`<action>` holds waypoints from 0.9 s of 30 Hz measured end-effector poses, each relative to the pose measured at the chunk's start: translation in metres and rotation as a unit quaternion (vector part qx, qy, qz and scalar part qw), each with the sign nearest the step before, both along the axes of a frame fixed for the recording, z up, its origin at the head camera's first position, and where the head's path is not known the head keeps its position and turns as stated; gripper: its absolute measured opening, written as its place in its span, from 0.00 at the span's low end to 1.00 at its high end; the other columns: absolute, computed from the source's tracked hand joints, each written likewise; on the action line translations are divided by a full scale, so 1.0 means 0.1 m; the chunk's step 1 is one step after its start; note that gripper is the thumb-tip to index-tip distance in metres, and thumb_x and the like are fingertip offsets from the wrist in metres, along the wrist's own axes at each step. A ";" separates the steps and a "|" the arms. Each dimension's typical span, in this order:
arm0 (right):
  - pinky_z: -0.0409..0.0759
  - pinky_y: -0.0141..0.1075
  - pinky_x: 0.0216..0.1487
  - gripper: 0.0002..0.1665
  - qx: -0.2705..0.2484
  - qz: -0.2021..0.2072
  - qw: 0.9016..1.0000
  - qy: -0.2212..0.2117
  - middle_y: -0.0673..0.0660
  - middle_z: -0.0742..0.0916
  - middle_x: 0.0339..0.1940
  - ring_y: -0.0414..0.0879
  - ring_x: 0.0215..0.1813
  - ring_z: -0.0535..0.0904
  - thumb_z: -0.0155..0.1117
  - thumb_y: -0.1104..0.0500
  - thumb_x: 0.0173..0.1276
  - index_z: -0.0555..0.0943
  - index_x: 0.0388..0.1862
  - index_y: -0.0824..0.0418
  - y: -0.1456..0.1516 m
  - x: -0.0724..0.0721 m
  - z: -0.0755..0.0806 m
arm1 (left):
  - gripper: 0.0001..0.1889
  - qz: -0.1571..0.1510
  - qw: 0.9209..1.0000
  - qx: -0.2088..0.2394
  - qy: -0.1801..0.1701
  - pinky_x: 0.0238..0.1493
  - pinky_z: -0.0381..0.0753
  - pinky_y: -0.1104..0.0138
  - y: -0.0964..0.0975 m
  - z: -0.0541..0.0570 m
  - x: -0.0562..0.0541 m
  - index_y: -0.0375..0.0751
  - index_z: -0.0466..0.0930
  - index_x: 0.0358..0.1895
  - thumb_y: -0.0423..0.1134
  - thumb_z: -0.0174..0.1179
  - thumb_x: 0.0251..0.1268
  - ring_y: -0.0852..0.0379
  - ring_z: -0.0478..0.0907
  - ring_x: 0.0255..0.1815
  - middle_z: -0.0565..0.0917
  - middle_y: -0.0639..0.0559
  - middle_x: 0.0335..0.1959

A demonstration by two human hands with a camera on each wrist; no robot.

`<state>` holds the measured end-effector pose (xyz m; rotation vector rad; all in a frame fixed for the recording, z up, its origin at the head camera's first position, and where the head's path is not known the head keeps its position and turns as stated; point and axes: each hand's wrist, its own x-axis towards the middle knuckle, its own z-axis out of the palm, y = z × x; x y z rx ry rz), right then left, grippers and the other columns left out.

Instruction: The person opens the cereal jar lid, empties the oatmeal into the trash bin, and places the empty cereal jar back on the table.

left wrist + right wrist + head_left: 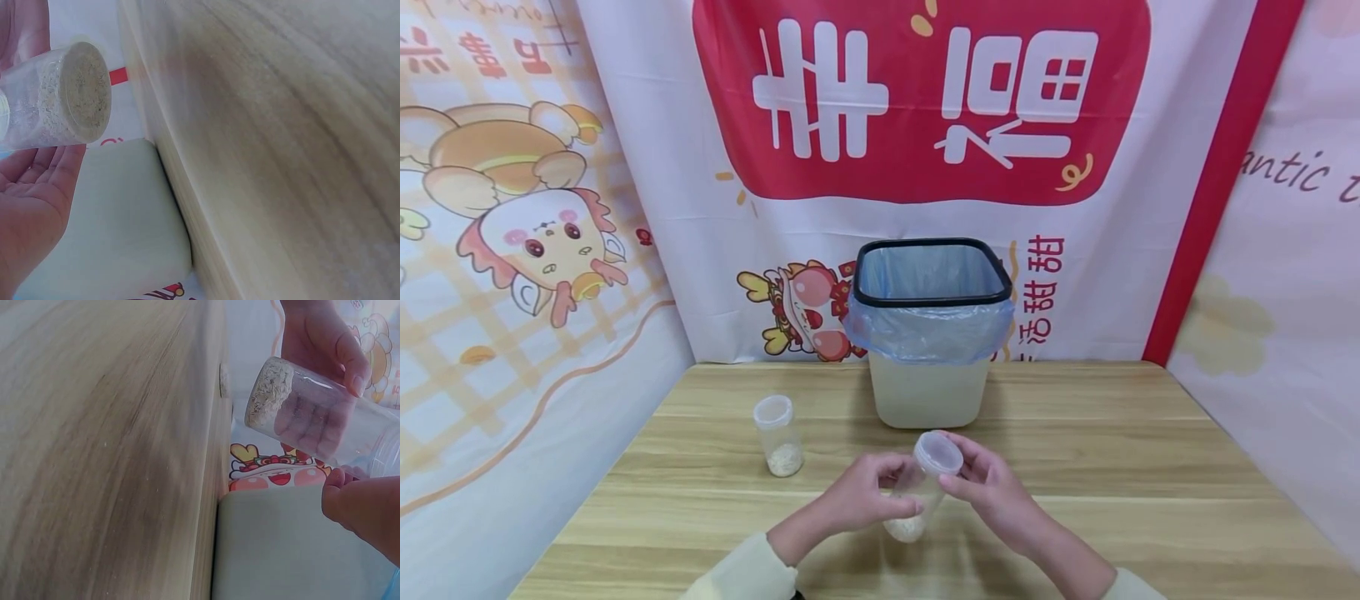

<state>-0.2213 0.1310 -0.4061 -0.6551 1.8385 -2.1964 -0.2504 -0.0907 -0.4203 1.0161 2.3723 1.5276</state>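
Observation:
A clear plastic jar (927,492) with pale, rice-like flakes (270,395) at its bottom is held tilted above the table. My left hand (863,493) grips its body, with the thumb in front and the fingers behind the clear wall. At the top, my right hand (988,490) holds the translucent white lid (940,452) by its edge. The lid sits on the jar's mouth. In the left wrist view the jar's round base (86,94) faces the camera, clear of the tabletop.
A second lidded jar (781,435) with similar flakes stands upright on the wooden table (700,500) at the left. Behind the hands is a cream bin (928,392) with a black rim and a blue bag liner. Printed cloths (662,208) hang around the table.

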 end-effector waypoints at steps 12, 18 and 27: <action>0.70 0.31 0.63 0.46 -0.071 -0.104 0.991 -0.047 0.70 0.68 0.68 0.47 0.66 0.69 0.65 0.72 0.61 0.53 0.73 0.73 -0.16 0.09 0.03 | 0.26 0.092 0.995 0.003 0.047 0.50 0.80 0.67 0.06 0.02 0.05 0.39 0.79 0.52 0.46 0.74 0.51 0.57 0.79 0.45 0.82 0.55 0.43; 0.74 0.31 0.58 0.38 -0.079 -0.212 0.972 -0.070 0.65 0.74 0.61 0.44 0.57 0.76 0.66 0.71 0.60 0.60 0.66 0.72 -0.34 0.19 0.09 | 0.29 0.148 0.985 0.000 0.093 0.47 0.81 0.66 0.14 0.04 0.12 0.37 0.79 0.50 0.49 0.76 0.47 0.53 0.80 0.44 0.81 0.50 0.43; 0.73 0.29 0.58 0.38 -0.047 -0.287 0.953 -0.088 0.64 0.75 0.60 0.51 0.61 0.73 0.70 0.67 0.58 0.61 0.62 0.71 -0.45 0.24 0.10 | 0.27 0.182 0.966 -0.057 0.174 0.38 0.79 0.69 0.21 0.05 0.19 0.41 0.79 0.46 0.51 0.77 0.44 0.59 0.75 0.36 0.79 0.55 0.37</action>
